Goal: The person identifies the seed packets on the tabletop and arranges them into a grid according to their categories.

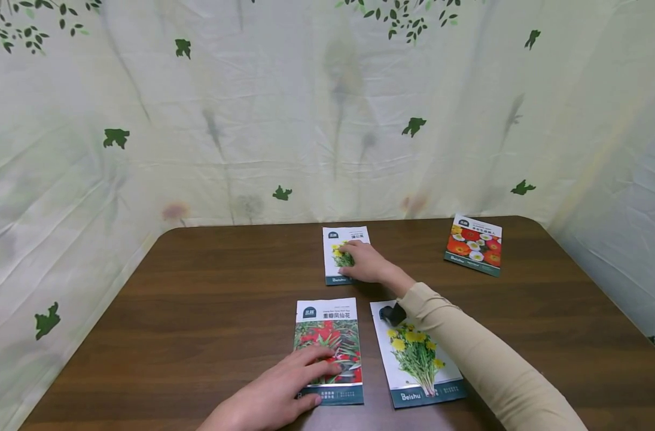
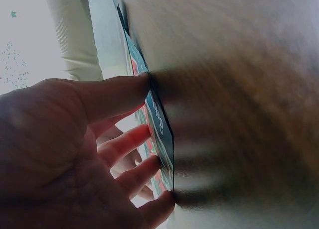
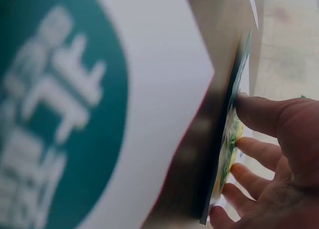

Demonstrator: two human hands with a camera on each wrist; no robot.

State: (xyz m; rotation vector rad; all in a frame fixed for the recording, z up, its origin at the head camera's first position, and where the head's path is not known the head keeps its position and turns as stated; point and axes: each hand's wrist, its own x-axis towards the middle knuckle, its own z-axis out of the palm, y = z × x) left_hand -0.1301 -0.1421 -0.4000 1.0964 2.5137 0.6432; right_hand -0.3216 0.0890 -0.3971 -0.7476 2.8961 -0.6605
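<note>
My left hand [image 1: 279,386] rests on a seed packet with red flowers [image 1: 327,335], at the near middle of the table. In the left wrist view its spread fingertips [image 2: 149,164] touch that packet, the thumb at the bottom edge. My right hand [image 1: 366,263] reaches across to a smaller-looking yellow-flower seed packet [image 1: 331,239] near the far edge. Its fingers and thumb touch the front of this packet, which lies flat and is partly covered. Below the right forearm lies another yellow-flower packet [image 1: 413,365], its top corner hidden by the wrist camera.
A packet with orange, red and white flowers [image 1: 474,244] lies tilted at the far right of the brown wooden table [image 1: 209,299]. Behind and beside the table hangs a pale curtain [image 1: 284,108] with green leaf prints.
</note>
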